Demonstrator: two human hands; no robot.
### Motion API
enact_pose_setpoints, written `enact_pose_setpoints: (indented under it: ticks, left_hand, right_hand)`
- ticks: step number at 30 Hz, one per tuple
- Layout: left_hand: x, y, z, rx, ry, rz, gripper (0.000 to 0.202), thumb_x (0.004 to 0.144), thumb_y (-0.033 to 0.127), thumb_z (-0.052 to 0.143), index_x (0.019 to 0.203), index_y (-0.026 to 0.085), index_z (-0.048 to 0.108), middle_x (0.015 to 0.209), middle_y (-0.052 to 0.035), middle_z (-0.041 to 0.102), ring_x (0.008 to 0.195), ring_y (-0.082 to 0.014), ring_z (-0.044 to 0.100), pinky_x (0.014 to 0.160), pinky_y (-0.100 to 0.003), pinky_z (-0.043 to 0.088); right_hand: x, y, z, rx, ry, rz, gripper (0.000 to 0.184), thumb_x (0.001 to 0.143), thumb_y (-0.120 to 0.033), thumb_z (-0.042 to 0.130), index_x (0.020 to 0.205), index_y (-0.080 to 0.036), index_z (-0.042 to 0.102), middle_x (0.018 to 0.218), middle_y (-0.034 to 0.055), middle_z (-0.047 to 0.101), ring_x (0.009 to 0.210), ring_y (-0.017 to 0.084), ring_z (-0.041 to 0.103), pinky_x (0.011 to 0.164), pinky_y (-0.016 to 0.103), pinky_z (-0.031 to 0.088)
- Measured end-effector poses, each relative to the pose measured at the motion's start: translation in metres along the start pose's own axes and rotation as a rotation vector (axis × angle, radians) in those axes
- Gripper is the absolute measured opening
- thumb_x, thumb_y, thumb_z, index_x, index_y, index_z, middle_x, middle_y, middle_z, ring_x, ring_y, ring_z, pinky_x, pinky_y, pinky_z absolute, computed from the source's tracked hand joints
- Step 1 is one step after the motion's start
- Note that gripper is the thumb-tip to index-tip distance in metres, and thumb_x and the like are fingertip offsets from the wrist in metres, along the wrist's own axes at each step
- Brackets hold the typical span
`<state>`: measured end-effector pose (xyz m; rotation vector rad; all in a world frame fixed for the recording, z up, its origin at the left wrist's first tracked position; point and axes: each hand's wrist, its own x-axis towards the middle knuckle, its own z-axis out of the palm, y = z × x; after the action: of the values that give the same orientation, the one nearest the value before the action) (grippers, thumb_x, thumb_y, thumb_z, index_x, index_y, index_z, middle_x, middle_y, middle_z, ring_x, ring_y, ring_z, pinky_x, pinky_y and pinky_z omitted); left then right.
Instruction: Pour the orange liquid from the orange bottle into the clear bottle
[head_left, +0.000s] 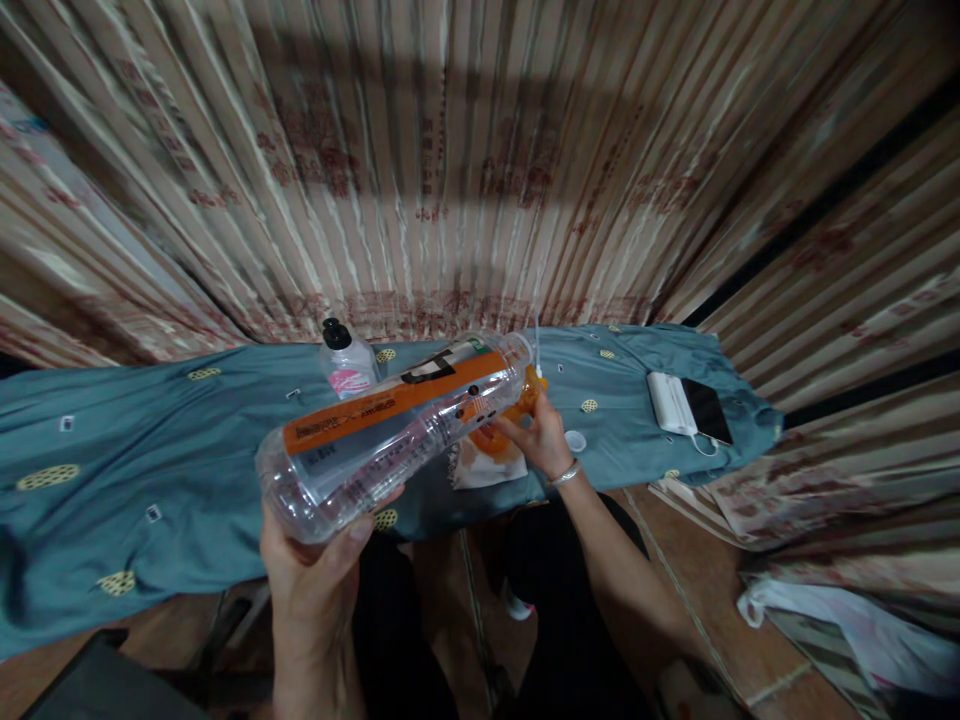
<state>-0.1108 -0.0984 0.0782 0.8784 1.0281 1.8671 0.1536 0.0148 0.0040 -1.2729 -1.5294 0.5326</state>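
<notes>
The clear bottle is suspended at a slant above the desk, base toward the wearer's left and mouth toward the upper right. Its label carries an orange band, a grey panel, a small green patch near the shoulder and one large dark mark; rows of smaller print run along the band, but no brand name can be read. The left hand supports the clear bottle at its base, thumb on the near side and fingers curled beneath. The right hand is located just below the neck of the clear bottle, its thumb and fingers closed about an amber container, partly hidden; whether this hand also contacts the clear bottle cannot be told. A white cloth lies below the clear bottle's neck. Beyond the clear bottle's middle stands a black-capped bottle with a pink label, its print too small to read. Right of the clear bottle's mouth lie a white cap and, farther off, a white power bank beside a dark phone. Behind the clear bottle, the curtain bears vertical lines of characters, not legible, and dark red motifs.
</notes>
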Motion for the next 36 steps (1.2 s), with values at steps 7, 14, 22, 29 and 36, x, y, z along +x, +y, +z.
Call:
enact_pose_setpoints:
  ticks: [7,14,22,29,36]
  left_hand:
    - [-0.0011,0.0013,0.0013,0.016,0.012,0.0,0.07,0.061,0.027,0.097,0.126,0.03,0.072,0.131,-0.0104,0.072,0.101,-0.033,0.075,0.074,-0.047,0.07]
    - [-0.0004,0.0001,-0.0002,0.043,0.023,-0.007,0.071,0.059,0.03,0.097,0.125,0.03,0.072,0.125,-0.011,0.074,0.099,-0.0357,0.075,0.073,-0.05,0.069]
    - [-0.0012,-0.0001,0.0009,0.028,0.014,-0.007,0.072,0.06,0.028,0.097,0.128,0.031,0.073,0.131,-0.0111,0.072,0.1,-0.0355,0.075,0.073,-0.051,0.069]
    - [-0.0007,-0.0005,0.0006,0.033,0.026,-0.001,0.071,0.059,0.028,0.097,0.126,0.03,0.073,0.125,-0.011,0.075,0.098,-0.0354,0.075,0.072,-0.051,0.069]
    - [-0.0007,-0.0006,-0.0002,0.035,0.021,0.0,0.07,0.06,0.027,0.096,0.126,0.031,0.073,0.124,-0.0112,0.075,0.096,-0.0354,0.076,0.072,-0.052,0.069]
  right_hand:
    - [-0.0001,-0.0002,0.0003,-0.012,-0.005,-0.003,0.067,0.077,-0.06,0.085,0.128,-0.024,0.06,0.115,0.0097,0.077,0.103,0.03,0.076,0.092,0.044,0.063]
    - [0.0004,-0.0015,0.0003,0.013,0.009,0.004,0.068,0.074,-0.057,0.088,0.128,-0.025,0.061,0.115,0.009,0.078,0.102,0.03,0.076,0.094,0.045,0.063]
    - [0.0001,0.0007,0.0016,0.019,0.01,-0.006,0.067,0.075,-0.056,0.087,0.127,-0.024,0.061,0.113,0.0087,0.077,0.099,0.029,0.076,0.092,0.044,0.063]
    - [0.0001,0.0,0.0003,-0.015,0.004,-0.018,0.065,0.077,-0.059,0.086,0.125,-0.023,0.06,0.111,0.0095,0.078,0.096,0.029,0.077,0.089,0.044,0.064]
    - [-0.0004,0.0006,-0.0001,0.0,0.004,-0.018,0.064,0.077,-0.058,0.086,0.126,-0.025,0.061,0.112,0.0078,0.078,0.098,0.028,0.076,0.09,0.042,0.064]
